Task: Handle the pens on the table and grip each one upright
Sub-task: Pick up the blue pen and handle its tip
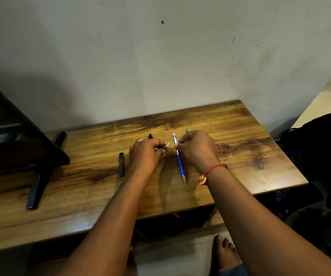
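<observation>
On the wooden table (230,140) my right hand (197,150) pinches a blue pen (179,159) near its upper end; the pen stands tilted, its metal tip down by the table. A teal pen end (187,131) pokes out above that hand's knuckles. My left hand (145,154) curls round a dark pen whose black end (150,136) shows above the fingers and whose silver tip (167,145) shows to the right. A black pen cap (121,164) lies flat just left of my left wrist.
A black monitor (11,140) on splayed legs (39,184) stands at the table's left. A grey wall rises right behind the table. Dark bags (320,156) sit beyond the right edge. My bare foot (225,253) is on the tiled floor below.
</observation>
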